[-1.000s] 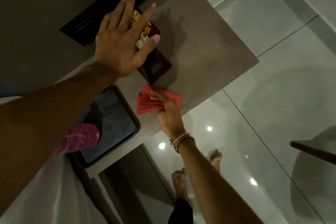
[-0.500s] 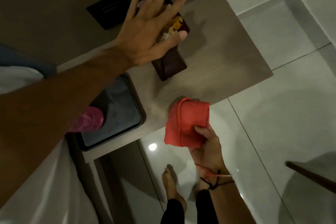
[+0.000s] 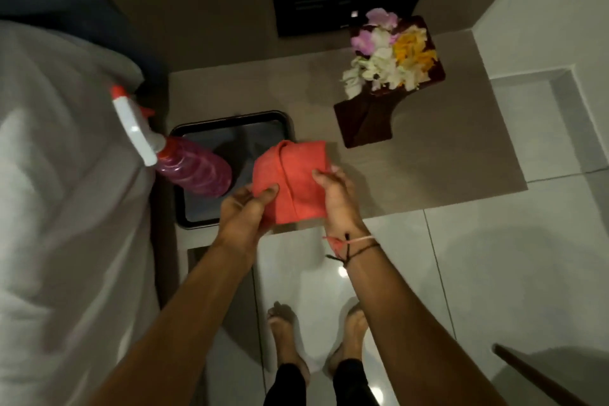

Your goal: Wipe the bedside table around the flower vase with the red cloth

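Note:
The red cloth point(image 3: 291, 178) is folded and held up over the front edge of the bedside table point(image 3: 445, 148). My left hand point(image 3: 244, 211) pinches its lower left side and my right hand point(image 3: 336, 194) grips its right edge. The flower vase point(image 3: 365, 122), dark brown with white, pink and yellow flowers point(image 3: 389, 56), stands free at the back right of the table, apart from both hands.
A dark tray point(image 3: 283, 119) sits on the table's left part with a pink spray bottle point(image 3: 191, 168) on it. White bedding point(image 3: 66, 191) lies at the left. A black wall panel point(image 3: 346, 0) is behind the table. My bare feet point(image 3: 316, 333) stand on glossy floor tiles.
My left hand has left the flowers and come down to take the cloth's left side. The right hand has pulled the cloth up off the table. The view has shifted.

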Tool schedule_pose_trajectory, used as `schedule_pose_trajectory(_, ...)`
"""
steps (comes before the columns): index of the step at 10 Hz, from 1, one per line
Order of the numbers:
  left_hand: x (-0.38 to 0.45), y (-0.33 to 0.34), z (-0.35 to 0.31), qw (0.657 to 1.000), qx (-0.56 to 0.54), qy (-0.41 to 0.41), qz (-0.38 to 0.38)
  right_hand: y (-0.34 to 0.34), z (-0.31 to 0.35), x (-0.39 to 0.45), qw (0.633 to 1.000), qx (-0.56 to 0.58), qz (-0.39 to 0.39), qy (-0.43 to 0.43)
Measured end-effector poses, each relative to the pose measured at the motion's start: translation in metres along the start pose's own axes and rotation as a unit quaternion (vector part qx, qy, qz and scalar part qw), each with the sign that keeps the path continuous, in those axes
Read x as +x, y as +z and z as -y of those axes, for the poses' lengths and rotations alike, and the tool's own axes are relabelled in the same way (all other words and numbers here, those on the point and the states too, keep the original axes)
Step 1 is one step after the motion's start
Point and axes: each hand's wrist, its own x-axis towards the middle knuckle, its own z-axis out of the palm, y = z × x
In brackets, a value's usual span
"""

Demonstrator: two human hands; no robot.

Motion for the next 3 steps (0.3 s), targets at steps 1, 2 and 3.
schedule_pose_trajectory(1, 0.011, -0.003, -0.012, 0.995, 0.063, 0.053, -0.047, 0.021, 0.005, 0.017, 0.988, -0.145, 0.019, -0.056)
schedule_pose_trajectory(2, 0.012, -0.005, -0.024, 0.976, 0.200, 0.077, -0.022, 0.028, 0.012, 0.023, 0.949, -0.305, 0.039, -0.068)
schedule_pose_trajectory(3, -0.020, 0.003, -0.046, 0.923, 0.381, 0.056, 0.016, 0.031, 0.034, 0.000, 0.884, -0.455, 0.056, -0.095)
